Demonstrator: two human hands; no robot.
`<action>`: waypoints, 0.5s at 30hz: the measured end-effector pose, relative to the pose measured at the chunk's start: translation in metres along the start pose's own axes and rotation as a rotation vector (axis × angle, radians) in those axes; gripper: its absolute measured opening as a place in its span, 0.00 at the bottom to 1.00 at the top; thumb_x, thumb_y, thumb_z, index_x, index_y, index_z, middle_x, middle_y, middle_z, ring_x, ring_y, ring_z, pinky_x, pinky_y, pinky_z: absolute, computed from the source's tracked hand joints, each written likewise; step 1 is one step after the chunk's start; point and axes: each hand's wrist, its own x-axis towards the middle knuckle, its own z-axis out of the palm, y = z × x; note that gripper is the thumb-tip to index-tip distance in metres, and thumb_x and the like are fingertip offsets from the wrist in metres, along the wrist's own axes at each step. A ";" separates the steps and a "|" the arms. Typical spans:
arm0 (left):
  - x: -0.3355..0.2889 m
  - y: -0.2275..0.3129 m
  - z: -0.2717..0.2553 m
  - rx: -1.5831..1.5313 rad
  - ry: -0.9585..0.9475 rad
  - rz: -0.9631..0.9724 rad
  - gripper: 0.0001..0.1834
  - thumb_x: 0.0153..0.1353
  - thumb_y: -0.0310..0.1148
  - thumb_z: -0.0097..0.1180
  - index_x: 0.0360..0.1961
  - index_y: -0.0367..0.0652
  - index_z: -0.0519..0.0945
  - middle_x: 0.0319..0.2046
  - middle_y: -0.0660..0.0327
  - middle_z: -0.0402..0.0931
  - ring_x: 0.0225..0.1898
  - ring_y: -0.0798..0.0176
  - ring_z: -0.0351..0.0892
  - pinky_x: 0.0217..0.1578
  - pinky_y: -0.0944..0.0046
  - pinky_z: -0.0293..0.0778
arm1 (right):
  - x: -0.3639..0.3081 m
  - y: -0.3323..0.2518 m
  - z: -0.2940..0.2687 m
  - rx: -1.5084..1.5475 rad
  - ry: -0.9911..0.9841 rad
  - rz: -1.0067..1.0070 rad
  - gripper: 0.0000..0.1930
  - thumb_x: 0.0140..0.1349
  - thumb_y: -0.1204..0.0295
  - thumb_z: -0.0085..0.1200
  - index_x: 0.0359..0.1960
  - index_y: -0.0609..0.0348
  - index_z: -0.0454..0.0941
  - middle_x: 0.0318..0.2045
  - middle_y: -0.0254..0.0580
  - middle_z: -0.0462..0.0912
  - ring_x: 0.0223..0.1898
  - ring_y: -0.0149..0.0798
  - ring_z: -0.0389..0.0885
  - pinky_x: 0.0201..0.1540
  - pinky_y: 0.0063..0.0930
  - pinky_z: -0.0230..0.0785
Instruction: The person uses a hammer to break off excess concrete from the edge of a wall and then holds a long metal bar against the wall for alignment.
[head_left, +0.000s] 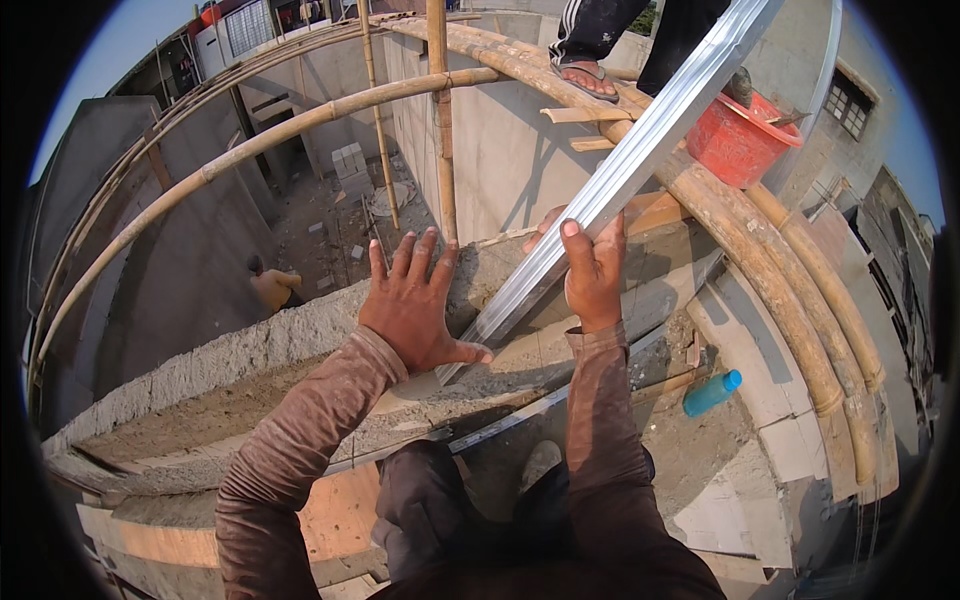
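A long silvery metal channel point(655, 130) runs aslant from the upper right down to the rough concrete wall point(270, 345). My right hand point(598, 285) grips it partway up, the thumb pressed along its face and the fingers round its far side. Beside the channel's lower end, my left hand point(412, 305) lies with fingers spread over the wall top. Its thumb reaches across toward the channel; whether it touches the metal I cannot tell. Both forearms are in dusty brown sleeves.
Bamboo poles point(760, 260) curve along the right, and a red bucket point(743, 140) stands on them. Another person's sandalled foot point(588, 80) rests there too. A blue bottle point(712, 393) lies at the right. Far below, beyond the wall, is a person in yellow point(275, 287).
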 end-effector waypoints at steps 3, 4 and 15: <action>0.013 -0.007 0.012 -0.018 -0.166 0.016 0.82 0.27 0.87 0.58 0.76 0.40 0.49 0.70 0.40 0.55 0.73 0.35 0.52 0.69 0.25 0.42 | 0.002 -0.002 0.002 0.019 0.023 0.013 0.26 0.70 0.69 0.50 0.63 0.63 0.51 0.34 0.46 0.79 0.31 0.38 0.84 0.35 0.31 0.80; 0.018 -0.009 0.015 -0.031 -0.229 0.015 0.83 0.27 0.88 0.58 0.76 0.40 0.47 0.70 0.40 0.55 0.72 0.34 0.52 0.69 0.25 0.43 | 0.004 -0.002 0.002 0.033 0.021 -0.003 0.29 0.69 0.69 0.51 0.64 0.64 0.50 0.34 0.47 0.79 0.30 0.38 0.84 0.35 0.30 0.80; 0.024 -0.006 0.014 -0.054 -0.229 0.012 0.82 0.25 0.86 0.61 0.76 0.41 0.51 0.58 0.45 0.68 0.61 0.39 0.68 0.59 0.42 0.63 | 0.005 0.000 0.003 0.097 0.075 0.038 0.28 0.67 0.71 0.52 0.63 0.62 0.53 0.34 0.48 0.80 0.29 0.39 0.83 0.34 0.33 0.80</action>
